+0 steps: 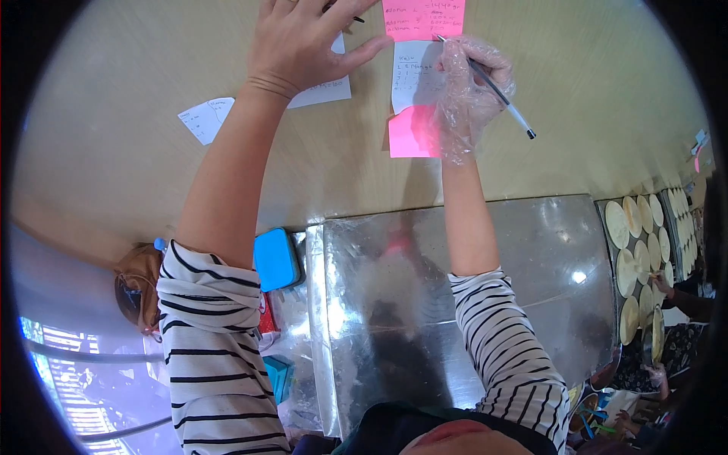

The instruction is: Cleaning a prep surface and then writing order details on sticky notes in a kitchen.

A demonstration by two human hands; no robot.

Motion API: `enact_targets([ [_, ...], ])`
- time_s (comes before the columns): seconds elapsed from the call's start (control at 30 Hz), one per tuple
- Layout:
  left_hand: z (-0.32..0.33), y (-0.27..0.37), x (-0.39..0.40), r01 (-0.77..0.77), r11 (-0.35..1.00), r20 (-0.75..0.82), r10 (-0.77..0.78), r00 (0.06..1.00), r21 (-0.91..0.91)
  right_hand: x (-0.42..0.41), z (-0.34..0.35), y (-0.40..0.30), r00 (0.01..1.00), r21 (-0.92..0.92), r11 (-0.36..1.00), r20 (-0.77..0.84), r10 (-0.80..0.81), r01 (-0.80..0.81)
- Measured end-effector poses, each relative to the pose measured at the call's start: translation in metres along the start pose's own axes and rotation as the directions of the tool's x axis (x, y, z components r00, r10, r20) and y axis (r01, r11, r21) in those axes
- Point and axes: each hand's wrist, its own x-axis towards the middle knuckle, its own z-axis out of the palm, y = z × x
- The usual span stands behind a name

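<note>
My right hand (472,91), in a clear plastic glove, holds a ballpoint pen (503,98) with its tip at the lower edge of a pink note (422,23) that bears handwriting. Below that note hangs a white handwritten note (410,79), and under it a second pink paper (410,136), partly covered by the glove. My bare left hand (310,40) rests spread against the wood-coloured surface, over a white sheet (327,94) with writing. A dark pen-like thing (357,20) shows behind its fingers; whether the hand holds it I cannot tell. A small cut paper (206,120) is farther left.
A metal worktop (398,296) lies below, with a blue lidded box (276,259) at its left and a brown bag (139,284) beyond. At far right, trays (640,244) carry round flat dough pieces, with other people's hands near them.
</note>
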Motion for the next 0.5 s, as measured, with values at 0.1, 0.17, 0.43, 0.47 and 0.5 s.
enact_targets([
  [0.1,0.0011,-0.0006,-0.0005,0.012,1.000,-0.013,-0.012,1.000,-0.012,-0.0010,0.0005,0.0000,1.000,-0.013,1.000,-0.009,0.015,-0.015],
  [0.17,-0.0008,-0.0003,-0.0003,0.007,1.000,0.001,-0.007,1.000,0.001,-0.0016,0.0009,-0.0010,1.000,-0.028,0.999,-0.014,0.025,-0.025],
  [0.43,-0.0011,0.0008,0.0010,0.005,1.000,-0.013,-0.005,1.000,0.000,-0.0010,0.0021,-0.0023,1.000,0.042,0.999,-0.007,0.029,-0.028],
  [0.47,-0.0020,0.0010,0.0012,0.006,1.000,0.009,-0.006,1.000,0.010,-0.0009,0.0017,-0.0019,1.000,0.042,0.999,-0.008,0.028,-0.028],
  [0.5,-0.0023,0.0015,0.0019,0.006,1.000,0.009,-0.006,1.000,0.009,-0.0006,0.0013,-0.0013,1.000,0.041,0.999,-0.004,0.020,-0.020],
])
